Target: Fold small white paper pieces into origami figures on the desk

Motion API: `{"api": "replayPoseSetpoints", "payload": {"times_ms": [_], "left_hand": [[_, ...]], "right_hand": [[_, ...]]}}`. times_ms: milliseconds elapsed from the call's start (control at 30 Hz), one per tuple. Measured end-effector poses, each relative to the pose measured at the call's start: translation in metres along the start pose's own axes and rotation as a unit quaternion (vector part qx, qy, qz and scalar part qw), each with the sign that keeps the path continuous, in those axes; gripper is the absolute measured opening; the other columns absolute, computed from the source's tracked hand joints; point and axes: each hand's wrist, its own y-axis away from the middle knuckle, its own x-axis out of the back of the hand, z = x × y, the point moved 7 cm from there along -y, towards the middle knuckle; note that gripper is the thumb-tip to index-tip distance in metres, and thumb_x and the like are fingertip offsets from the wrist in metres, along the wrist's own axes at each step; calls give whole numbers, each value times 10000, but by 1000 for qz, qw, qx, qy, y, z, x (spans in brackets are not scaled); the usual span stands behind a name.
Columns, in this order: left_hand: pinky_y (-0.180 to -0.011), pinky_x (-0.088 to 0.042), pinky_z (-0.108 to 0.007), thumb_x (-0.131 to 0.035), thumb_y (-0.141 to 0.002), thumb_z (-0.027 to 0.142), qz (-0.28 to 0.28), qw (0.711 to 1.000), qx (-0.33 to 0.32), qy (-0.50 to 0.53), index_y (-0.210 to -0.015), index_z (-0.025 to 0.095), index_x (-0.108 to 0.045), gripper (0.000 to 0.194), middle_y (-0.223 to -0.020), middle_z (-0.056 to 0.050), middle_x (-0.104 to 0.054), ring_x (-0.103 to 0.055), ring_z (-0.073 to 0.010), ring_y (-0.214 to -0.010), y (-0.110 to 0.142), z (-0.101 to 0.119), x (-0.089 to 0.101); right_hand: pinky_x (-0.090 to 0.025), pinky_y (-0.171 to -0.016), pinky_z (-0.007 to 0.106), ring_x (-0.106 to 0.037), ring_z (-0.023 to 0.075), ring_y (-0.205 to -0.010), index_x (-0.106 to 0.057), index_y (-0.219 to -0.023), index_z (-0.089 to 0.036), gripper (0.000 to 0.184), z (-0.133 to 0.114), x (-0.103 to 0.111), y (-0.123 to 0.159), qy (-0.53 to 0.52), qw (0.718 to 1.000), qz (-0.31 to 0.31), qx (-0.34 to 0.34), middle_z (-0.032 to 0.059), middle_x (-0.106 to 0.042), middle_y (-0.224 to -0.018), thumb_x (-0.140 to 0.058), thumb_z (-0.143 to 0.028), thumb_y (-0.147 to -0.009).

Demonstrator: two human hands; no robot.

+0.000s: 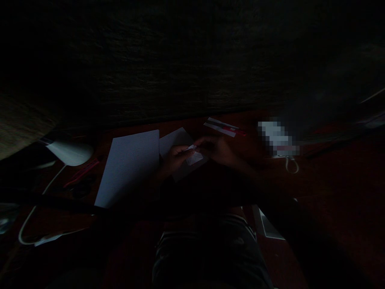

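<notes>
The scene is very dark. My left hand (177,155) and my right hand (217,149) meet over a small folded white paper piece (193,156) on a dark red table (331,180). Both hands have their fingers curled and pinched on that paper piece, the left from the left side, the right from the upper right. Under the hands lies a white sheet (176,141). A larger white sheet (129,166) lies just to the left of my left hand.
A white lamp head (70,152) with its cable (33,212) sits at the left, near red-handled tools (84,170). Paper strips with a red pen (225,127) lie behind the hands. A pixelated white item (278,138) is at the right. Striped clothing (207,241) fills the bottom.
</notes>
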Motion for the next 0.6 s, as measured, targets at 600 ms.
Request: {"api": "replayPoseSetpoints", "payload": {"times_ms": [600], "left_hand": [[-576,-347,-242,-776,-748,632,-37,999,9,-37,-769,151,-721,485,-631,15,-592,-490,-127,-619,1,5,-8]], "right_hand": [[-436,-669,263,-597,142,-728,-738,-979,-184,90,-8,-2,2,52,997,-58,28,23,-706,-862,-702,-205,-899]]}}
